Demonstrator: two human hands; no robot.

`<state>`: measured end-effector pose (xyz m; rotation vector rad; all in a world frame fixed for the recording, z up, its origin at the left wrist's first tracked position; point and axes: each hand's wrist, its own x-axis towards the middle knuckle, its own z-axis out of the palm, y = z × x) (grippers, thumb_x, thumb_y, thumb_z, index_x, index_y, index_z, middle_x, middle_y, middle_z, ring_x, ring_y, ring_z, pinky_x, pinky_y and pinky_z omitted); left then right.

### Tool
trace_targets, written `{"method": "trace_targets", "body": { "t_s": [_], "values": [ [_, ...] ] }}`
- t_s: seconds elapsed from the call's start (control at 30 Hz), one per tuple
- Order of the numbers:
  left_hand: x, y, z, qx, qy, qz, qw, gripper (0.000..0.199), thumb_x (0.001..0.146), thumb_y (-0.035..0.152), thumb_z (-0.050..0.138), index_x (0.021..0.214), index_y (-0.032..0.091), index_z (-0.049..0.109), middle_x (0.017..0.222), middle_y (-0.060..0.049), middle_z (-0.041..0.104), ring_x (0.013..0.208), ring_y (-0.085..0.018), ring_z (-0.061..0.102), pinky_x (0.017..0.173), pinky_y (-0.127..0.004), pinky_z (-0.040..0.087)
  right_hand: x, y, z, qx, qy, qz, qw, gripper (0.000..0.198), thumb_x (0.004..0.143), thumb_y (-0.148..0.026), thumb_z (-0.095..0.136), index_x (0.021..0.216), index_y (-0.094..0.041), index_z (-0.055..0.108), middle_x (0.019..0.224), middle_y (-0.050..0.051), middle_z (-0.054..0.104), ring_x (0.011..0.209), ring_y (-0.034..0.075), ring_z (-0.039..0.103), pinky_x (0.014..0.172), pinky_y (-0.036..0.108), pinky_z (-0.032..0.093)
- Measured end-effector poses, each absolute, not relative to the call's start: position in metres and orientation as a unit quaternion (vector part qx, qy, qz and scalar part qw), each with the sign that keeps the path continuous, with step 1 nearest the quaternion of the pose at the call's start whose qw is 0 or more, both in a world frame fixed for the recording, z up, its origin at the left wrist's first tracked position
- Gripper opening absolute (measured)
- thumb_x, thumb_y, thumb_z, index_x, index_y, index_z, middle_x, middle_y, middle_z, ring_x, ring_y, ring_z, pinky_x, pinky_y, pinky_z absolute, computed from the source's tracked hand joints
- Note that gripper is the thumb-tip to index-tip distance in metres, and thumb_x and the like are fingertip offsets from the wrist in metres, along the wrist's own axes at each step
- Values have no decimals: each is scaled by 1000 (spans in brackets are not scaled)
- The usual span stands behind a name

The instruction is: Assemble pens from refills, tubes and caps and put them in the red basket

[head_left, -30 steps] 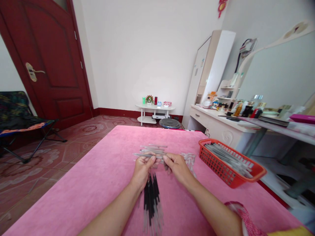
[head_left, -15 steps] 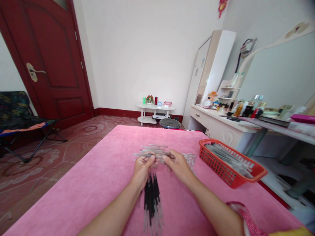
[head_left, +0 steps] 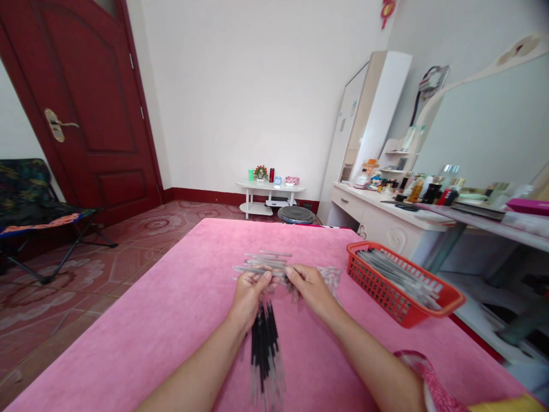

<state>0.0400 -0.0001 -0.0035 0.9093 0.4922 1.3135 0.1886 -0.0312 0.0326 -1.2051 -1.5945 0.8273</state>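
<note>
My left hand (head_left: 254, 284) pinches a slim grey pen-like stick (head_left: 249, 269) between thumb and fingers, its end pointing left. Close beside it, my right hand (head_left: 305, 282) has thumb and forefinger together at the stick's right end; any small part in them is too blurred to make out. Several similar grey sticks (head_left: 268, 256) lie just beyond my fingers. Short, clear cap-like pieces (head_left: 331, 276) are heaped right of my right hand, partly behind it. Below my hands lies a bundle of thin black sticks with clear ends (head_left: 265, 343), resembling pen refills.
A red plastic basket (head_left: 386, 292) filled with grey sticks stands on the right of the pink-covered table (head_left: 163, 320). Beyond are a dressing table (head_left: 369, 209) with bottles, a low white stand (head_left: 270, 186) and a folding chair (head_left: 38, 212) at left.
The stick in my left hand has shifted slightly right. My right hand has drawn a little to the right, and its fingers sit somewhat differently.
</note>
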Motion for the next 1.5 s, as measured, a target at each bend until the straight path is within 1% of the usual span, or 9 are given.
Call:
{"method": "trace_targets", "body": {
  "t_s": [0.1, 0.23, 0.37, 0.5, 0.67, 0.8, 0.93, 1.07, 1.5],
  "values": [
    [40, -1, -3, 403, 219, 585, 669, 29, 65, 25, 75, 86, 11, 62, 81, -8, 71, 67, -15, 67, 60, -22, 53, 189, -31, 31, -491, -657, 317, 476, 34, 80, -46, 54, 64, -16, 52, 53, -3, 51, 40, 9, 47, 39, 20, 37],
    [40, -2, -1, 403, 220, 581, 672, 29, 65, 25, 76, 86, 11, 62, 80, -8, 71, 67, -15, 67, 61, -23, 53, 187, -33, 32, -493, -653, 344, 462, 43, 86, -50, 42, 62, -16, 53, 51, -1, 53, 38, 9, 47, 37, 21, 35],
    [40, -1, 0, 398, 225, 586, 669, 30, 63, 27, 76, 84, 11, 64, 81, -8, 71, 67, -15, 67, 61, -23, 53, 186, -33, 35, -488, -646, 318, 493, 32, 78, -46, 57, 66, -16, 52, 54, -3, 53, 40, 8, 46, 38, 20, 37],
    [40, -1, -2, 399, 217, 581, 675, 26, 66, 24, 75, 85, 11, 63, 80, -7, 71, 66, -14, 66, 61, -22, 53, 186, -33, 36, -492, -653, 329, 473, 40, 85, -47, 46, 60, -16, 50, 49, -2, 51, 39, 9, 46, 38, 20, 35],
    [40, 0, -2, 396, 217, 585, 673, 25, 67, 23, 74, 85, 11, 62, 79, -7, 71, 66, -14, 66, 60, -22, 53, 187, -33, 35, -492, -651, 304, 491, 30, 78, -42, 56, 64, -16, 51, 54, -3, 51, 42, 9, 47, 40, 20, 37],
    [40, -1, -1, 394, 219, 583, 676, 26, 65, 24, 75, 84, 12, 63, 79, -6, 71, 66, -14, 66, 62, -23, 53, 188, -32, 35, -495, -659, 311, 473, 38, 84, -45, 46, 60, -16, 51, 51, -1, 51, 41, 9, 47, 41, 21, 37],
    [40, -2, -1, 400, 222, 583, 672, 26, 66, 25, 75, 85, 12, 63, 81, -7, 71, 67, -14, 66, 61, -22, 52, 187, -32, 35, -491, -655, 311, 483, 30, 79, -43, 55, 64, -17, 51, 53, -3, 51, 42, 9, 47, 41, 21, 38],
    [40, -2, -1, 403, 226, 579, 672, 28, 65, 26, 76, 85, 12, 62, 80, -7, 71, 67, -15, 66, 61, -23, 52, 187, -32, 35, -493, -660, 323, 465, 38, 85, -45, 45, 60, -17, 50, 51, -2, 51, 39, 10, 47, 39, 21, 37],
    [40, -2, -1, 410, 229, 583, 663, 30, 64, 27, 76, 85, 11, 63, 81, -8, 71, 67, -15, 67, 61, -23, 52, 188, -32, 33, -497, -666, 319, 455, 34, 82, -44, 51, 60, -17, 50, 49, -3, 51, 38, 10, 47, 39, 21, 35]
  ]
}}
